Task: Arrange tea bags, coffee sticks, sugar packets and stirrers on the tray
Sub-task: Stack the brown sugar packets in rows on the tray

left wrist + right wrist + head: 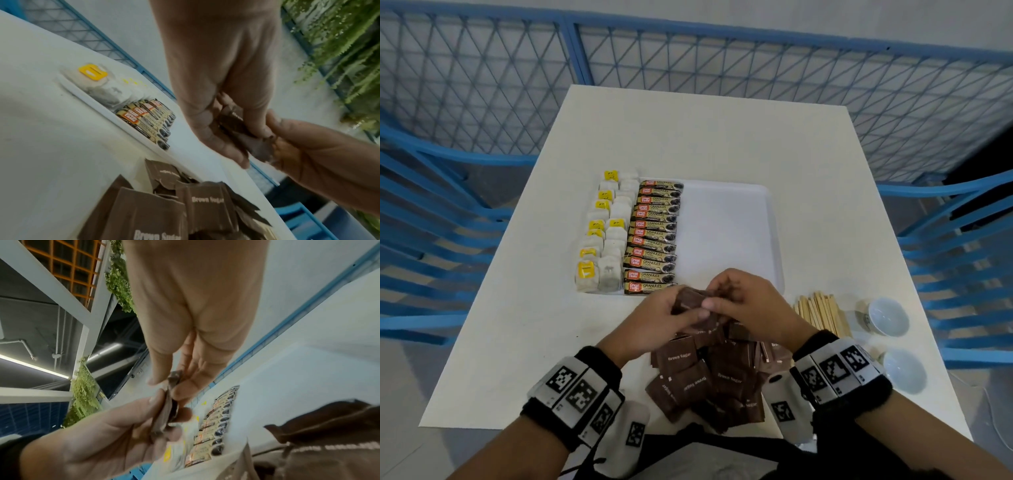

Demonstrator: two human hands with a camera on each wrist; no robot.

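Both hands meet just in front of the white tray (726, 219), holding a small stack of brown sugar packets (690, 301) between them. My left hand (678, 313) grips the stack from below with thumb on top. My right hand (717, 293) pinches its far end. In the left wrist view the left hand (218, 139) holds the packets (236, 129) edge-on. The right wrist view shows the right hand (174, 382) pinching the packets (166, 407). Tea bags (602, 240) fill two columns at the tray's left. Coffee sticks (654, 236) form a column beside them. Wooden stirrers (822, 313) lie on the table at the right.
A loose pile of brown sugar packets (709, 377) lies on the white table under my wrists. Two white cups (887, 317) stand near the table's right edge. The tray's right half is bare. Blue mesh fencing (688, 61) surrounds the table.
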